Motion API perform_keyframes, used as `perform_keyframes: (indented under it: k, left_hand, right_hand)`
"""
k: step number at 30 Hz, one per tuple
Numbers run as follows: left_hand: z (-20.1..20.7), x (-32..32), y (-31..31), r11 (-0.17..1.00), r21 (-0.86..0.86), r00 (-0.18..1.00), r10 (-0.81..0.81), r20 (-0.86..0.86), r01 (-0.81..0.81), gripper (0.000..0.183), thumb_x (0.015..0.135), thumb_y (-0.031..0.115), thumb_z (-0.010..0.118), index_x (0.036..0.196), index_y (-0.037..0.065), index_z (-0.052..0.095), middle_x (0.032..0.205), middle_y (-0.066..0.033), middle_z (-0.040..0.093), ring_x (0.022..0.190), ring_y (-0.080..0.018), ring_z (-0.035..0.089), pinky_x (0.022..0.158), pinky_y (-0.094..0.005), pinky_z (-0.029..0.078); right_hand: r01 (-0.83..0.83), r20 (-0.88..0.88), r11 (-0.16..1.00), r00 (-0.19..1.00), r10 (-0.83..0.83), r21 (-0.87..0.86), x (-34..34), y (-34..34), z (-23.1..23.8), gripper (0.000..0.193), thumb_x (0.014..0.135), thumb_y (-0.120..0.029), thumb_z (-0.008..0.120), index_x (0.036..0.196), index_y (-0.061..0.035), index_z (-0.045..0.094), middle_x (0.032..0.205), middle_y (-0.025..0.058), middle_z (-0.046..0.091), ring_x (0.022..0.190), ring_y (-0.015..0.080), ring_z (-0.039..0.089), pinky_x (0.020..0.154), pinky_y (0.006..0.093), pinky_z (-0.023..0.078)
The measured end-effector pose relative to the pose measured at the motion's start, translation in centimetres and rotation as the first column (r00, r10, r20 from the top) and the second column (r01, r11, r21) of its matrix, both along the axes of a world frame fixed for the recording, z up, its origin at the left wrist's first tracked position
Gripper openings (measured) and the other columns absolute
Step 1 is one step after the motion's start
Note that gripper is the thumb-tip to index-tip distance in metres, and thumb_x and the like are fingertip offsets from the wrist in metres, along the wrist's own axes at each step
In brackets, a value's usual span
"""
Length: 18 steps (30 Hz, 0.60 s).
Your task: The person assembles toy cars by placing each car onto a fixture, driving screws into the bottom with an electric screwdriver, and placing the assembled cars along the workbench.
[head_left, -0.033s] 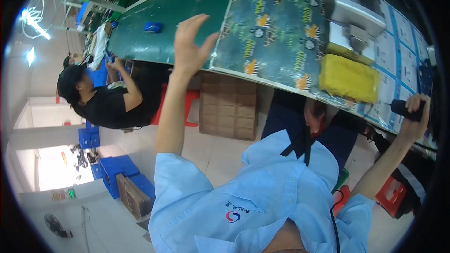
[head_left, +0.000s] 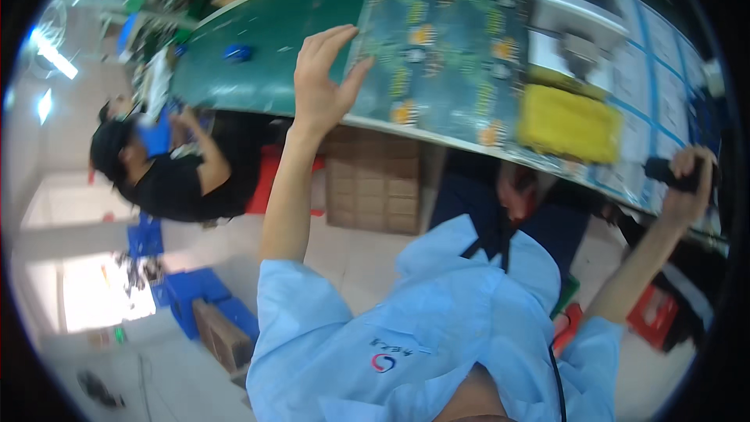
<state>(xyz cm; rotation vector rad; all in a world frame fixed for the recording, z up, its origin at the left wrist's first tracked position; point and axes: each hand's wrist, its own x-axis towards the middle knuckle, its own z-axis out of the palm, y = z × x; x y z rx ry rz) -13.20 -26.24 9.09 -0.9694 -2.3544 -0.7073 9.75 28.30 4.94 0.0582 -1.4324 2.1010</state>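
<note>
My left hand (head_left: 326, 82) is raised over the bench edge with its thumb and fingers apart and nothing in it. It is nearest to the border between the green bench top (head_left: 269, 62) and a patterned animal-print mat (head_left: 441, 55). At the right, my right hand (head_left: 691, 180) is wrapped around a black electric screwdriver (head_left: 660, 171) near the bench's front edge. A yellow block-like pad (head_left: 569, 123) lies between the mat and my right hand. Behind it is a white machine (head_left: 578, 12) with a grey part. Motion blurs the picture.
A small blue object (head_left: 237, 53) lies on the green top. White sheets with blue borders (head_left: 637, 70) cover the right side. A cardboard box (head_left: 373, 180) stands under the bench. A person in black (head_left: 176, 176) sits at the left; blue bins (head_left: 195, 289) are behind.
The view has shifted slightly, so the bench appears farther left and higher. My left hand has come a little to the right against the mat. My right hand still holds the screwdriver.
</note>
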Motion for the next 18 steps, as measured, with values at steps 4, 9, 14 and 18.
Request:
perform_keyframes:
  k: [4,9,14,18]
  left_hand:
    - [1.5,5.8,12.4,0.949,0.108,0.955,-0.295,-0.027,0.296,0.035,0.075,-0.005,0.076,0.109,-0.001,0.069,0.106,-0.0164,0.07,0.098,-0.0297,0.067,0.086,-0.0355,0.052]
    - [0.4,8.3,32.8,0.702,0.095,0.705,-0.709,0.007,0.706,0.033,0.075,0.005,0.077,0.106,0.002,0.068,0.099,-0.0129,0.069,0.092,-0.0326,0.064,0.081,-0.0391,0.051]
    - [-3.1,5.9,50.5,0.648,-0.002,0.645,-0.757,-0.103,0.761,0.04,0.075,0.01,0.074,0.113,0.007,0.062,0.11,-0.0101,0.066,0.109,-0.0314,0.058,0.091,-0.042,0.046]
    - [-3.6,5.4,56.6,0.623,-0.368,0.646,-0.759,-0.074,0.69,0.043,0.072,0.015,0.076,0.112,0.01,0.059,0.112,-0.0078,0.066,0.113,-0.0283,0.055,0.097,-0.0438,0.04]
  right_hand:
    - [0.051,-0.192,0.997,0.979,-0.06,-0.051,-1.4,-6.6,3.6,0.026,0.098,-0.026,0.05,0.1,-0.0001,0.055,0.071,0.0063,0.046,0.062,0.0163,0.044,0.056,0.0296,0.037]
    - [0.106,-0.234,0.992,0.968,-0.087,0.067,5.0,-4.2,5.9,0.031,0.096,-0.031,0.054,0.098,-0.0003,0.053,0.067,0.0054,0.048,0.056,0.0146,0.048,0.054,0.0295,0.043]
    - [0.177,-0.166,0.973,0.974,-0.152,0.148,8.2,-3.5,6.5,0.035,0.093,-0.033,0.063,0.099,-0.0002,0.052,0.067,0.0052,0.05,0.056,0.0132,0.05,0.052,0.0271,0.044]
    - [0.243,-0.084,0.964,0.968,-0.235,0.111,9.5,-2.6,6.8,0.04,0.087,-0.032,0.072,0.098,0.0004,0.052,0.067,0.0057,0.053,0.055,0.0127,0.052,0.051,0.0254,0.047]
